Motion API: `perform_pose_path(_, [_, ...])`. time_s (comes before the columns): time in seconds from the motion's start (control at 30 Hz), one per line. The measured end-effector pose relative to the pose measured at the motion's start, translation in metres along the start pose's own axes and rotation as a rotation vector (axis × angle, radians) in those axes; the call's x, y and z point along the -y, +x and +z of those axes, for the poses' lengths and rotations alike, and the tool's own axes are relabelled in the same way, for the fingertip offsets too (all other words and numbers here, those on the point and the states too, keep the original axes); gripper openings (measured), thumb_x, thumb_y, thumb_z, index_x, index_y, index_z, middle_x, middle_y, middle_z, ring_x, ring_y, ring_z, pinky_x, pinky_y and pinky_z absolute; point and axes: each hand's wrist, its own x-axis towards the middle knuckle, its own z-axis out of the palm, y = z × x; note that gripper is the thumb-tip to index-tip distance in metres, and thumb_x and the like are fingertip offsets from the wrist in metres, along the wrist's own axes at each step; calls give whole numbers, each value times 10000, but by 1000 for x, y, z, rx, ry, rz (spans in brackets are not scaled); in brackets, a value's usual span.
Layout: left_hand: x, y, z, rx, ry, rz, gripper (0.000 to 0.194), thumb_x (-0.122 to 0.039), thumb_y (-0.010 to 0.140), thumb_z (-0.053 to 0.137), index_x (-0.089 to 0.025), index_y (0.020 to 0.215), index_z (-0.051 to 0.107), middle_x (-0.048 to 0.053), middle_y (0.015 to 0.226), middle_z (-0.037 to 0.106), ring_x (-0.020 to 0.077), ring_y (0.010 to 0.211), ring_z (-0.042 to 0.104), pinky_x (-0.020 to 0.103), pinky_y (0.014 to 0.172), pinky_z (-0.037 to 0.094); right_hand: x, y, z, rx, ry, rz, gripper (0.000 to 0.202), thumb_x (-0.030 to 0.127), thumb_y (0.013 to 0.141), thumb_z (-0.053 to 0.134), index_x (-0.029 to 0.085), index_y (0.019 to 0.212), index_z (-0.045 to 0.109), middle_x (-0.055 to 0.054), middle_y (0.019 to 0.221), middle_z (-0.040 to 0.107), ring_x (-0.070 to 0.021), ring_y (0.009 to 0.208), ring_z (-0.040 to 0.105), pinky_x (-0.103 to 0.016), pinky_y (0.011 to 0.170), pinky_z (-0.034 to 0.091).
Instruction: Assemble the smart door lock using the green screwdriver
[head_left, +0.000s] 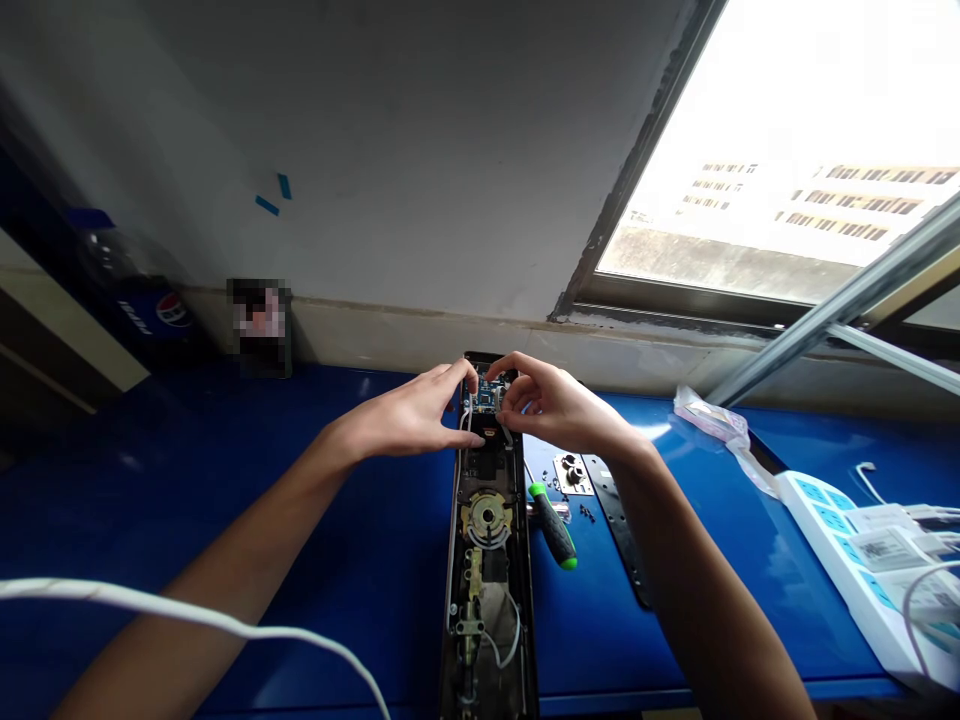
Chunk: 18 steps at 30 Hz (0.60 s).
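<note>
white cable [255, 632] crosses 7 o'clock; opened lock housing [491, 566] at 6 runs lengthwise toward 12, my left hand [409, 415] spread across, right hand [551, 405] pinching or not, i can't tell; screwdriver [555, 530] obstructs its 3.

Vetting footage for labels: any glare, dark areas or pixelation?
Head view: window largely blown out; glare streak on the blue table beside the right wrist; bottle in shadow at left; upright object by the wall pixelated; circuit board markings too small to read.
</note>
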Motion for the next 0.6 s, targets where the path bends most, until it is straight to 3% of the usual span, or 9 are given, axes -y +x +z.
perform_pose_path(0.23, [0,0,3,15,5,-20,510,-541,781,798,-257,1131,557,76,1202,638,293,1083,626,365,851,524,-9,-3,-6,96,347,5,311,224,840,746,200,1143,684,-3,882,699,-148,813,729,-285,765,584])
perform_pose_path(0.43, [-1,-2,13,-43,-46,-58,582,-536,750,832,-253,1161,532,96,1285,624,322,1089,662,400,839,542,-15,-3,-12,197,398,-2,404,246,805,816,211,1193,710,-21,919,743,-145,831,721,-278,782,602])
perform_pose_path(0.6, [5,-8,35,-166,-247,-66,601,-412,756,854,-268,1210,488,89,1319,610,279,1003,710,408,820,582,-17,-2,-15,217,416,-32,409,228,815,809,213,1207,695,5,918,697,-120,792,710,-258,760,594])
